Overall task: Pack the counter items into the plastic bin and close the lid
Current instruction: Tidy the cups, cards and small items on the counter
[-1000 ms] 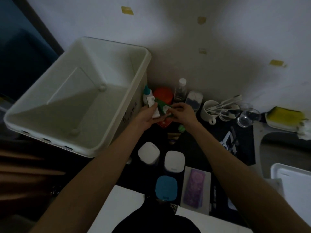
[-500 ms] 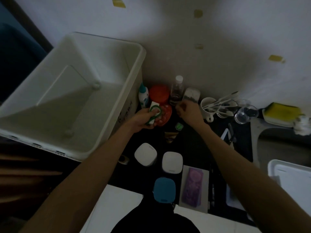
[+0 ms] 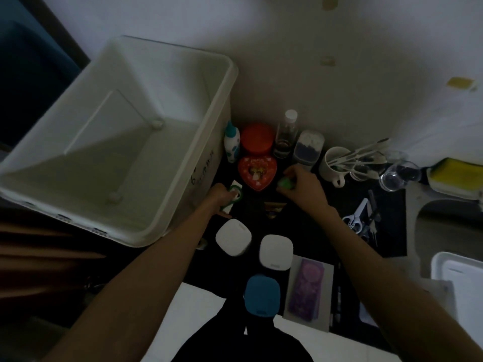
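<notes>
Both hands gripping small items — bin lidless.
Plastic bin [image 3: 146,210] at 10 o'clock; left hand [image 3: 220,197] holds a green-and-white tube [image 3: 235,194] beside it, right hand [image 3: 304,185] pinches a green cap [image 3: 285,182] (heart tin [image 3: 257,172] between them).

And the hands have split apart. A second ago both met over the heart-shaped tin [image 3: 257,173], sharing a green-and-white tube [image 3: 233,196]. Now the left hand [image 3: 220,197] has drawn back toward seven o'clock of the tin with the tube in its grip, close beside the plastic bin [image 3: 219,142]. The right hand [image 3: 300,185] has swung out to the tin's three o'clock and pinches a small green item [image 3: 285,183]. The tin's red lid, covered before, shows in full.
</notes>
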### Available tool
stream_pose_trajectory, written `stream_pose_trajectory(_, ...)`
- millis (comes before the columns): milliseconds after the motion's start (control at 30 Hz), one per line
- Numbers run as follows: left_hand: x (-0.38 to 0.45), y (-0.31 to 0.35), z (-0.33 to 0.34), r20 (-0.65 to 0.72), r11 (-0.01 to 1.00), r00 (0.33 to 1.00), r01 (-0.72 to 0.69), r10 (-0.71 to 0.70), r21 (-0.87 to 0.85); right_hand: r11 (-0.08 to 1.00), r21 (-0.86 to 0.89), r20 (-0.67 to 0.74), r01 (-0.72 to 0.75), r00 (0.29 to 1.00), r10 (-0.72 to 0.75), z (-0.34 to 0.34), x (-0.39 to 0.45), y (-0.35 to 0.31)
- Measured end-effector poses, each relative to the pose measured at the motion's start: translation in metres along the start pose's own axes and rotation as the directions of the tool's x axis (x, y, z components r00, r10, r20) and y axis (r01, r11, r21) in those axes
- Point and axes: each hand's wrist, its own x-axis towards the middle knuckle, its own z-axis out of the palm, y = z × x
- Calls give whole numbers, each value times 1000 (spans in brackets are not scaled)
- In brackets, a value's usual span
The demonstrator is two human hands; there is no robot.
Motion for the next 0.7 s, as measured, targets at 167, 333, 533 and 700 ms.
stream_pose_trajectory(167, 11, -12, 3, -55, 944, 980, -167, 190, 286, 974, 3, 187, 225, 957, -222, 2, 27, -55)
stream_pose_trajectory(333, 15, -22, 0, -105, 916, 973, -155, 207, 370, 899, -213, 380, 382, 880, -284, 35, 49, -75)
stream_pose_trajectory(533, 14, -29, -9, -133, 941, 988, -31, 80, 336, 842, -329, 576, 428, 797, -179, 70, 54, -86)
stream_pose_trajectory(700, 9, -28, -8, -148, 902, 982, -46, 121, 430, 770, -405, 626, 494, 763, -160, 91, 48, -92)
